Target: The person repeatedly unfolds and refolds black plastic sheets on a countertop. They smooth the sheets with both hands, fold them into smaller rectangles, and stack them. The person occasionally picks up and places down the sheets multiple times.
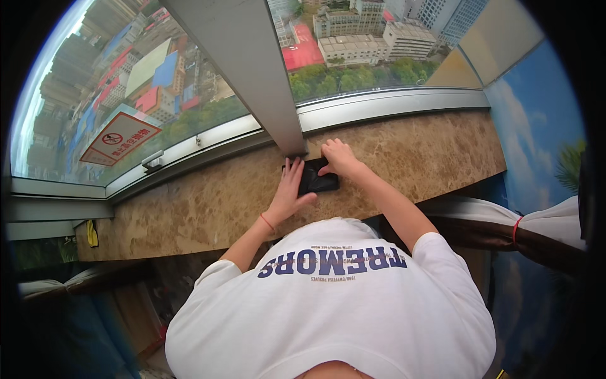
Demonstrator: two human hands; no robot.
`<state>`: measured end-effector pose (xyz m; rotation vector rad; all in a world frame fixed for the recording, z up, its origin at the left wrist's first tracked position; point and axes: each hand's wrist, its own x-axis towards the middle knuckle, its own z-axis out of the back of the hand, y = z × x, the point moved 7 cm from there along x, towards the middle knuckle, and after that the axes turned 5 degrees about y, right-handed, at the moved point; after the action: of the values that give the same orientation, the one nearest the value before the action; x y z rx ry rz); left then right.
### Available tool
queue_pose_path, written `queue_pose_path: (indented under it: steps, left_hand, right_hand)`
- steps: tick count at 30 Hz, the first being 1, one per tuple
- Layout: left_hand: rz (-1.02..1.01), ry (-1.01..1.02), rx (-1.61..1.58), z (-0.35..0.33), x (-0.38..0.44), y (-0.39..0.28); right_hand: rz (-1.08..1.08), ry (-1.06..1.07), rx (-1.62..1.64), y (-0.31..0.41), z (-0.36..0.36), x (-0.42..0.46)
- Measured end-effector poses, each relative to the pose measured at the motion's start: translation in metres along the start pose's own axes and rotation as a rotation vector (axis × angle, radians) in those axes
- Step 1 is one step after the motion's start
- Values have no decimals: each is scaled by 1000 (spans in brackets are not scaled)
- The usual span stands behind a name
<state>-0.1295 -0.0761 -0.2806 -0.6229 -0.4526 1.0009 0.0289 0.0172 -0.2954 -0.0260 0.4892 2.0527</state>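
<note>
A flat black item (318,176), perhaps a wallet or pouch, lies on the brown marble-look windowsill (227,199) at the foot of the grey window post. My left hand (289,189) rests with spread fingers over its left end, the thumb apart near its lower edge. At its upper right, my right hand (338,160) has bent fingers at the edge and the thumb on its top face; whether it pinches the item is hard to tell. A thin red string circles my left wrist.
The grey window post (265,71) rises behind the item. A window latch (152,162) sits on the left frame, below a warning sticker (120,138). A yellow and black thing (92,233) is at the sill's left end. A tied white curtain (544,220) hangs at right.
</note>
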Motion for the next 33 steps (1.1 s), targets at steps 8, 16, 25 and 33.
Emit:
queue_pose_path:
  steps: [8,16,25,33]
  left_hand:
    - [317,12,184,27,13,48]
    - [290,98,220,20,17,37]
    - [17,-128,-23,49,20,-13]
    - [-126,-187,202,1,-3,-52]
  right_hand:
    - [14,109,53,11,-13,-14]
    - [-12,204,227,12,-24,-31]
    - [168,-224,258,27,58,-88]
    - [348,-552,80,17,25,-126]
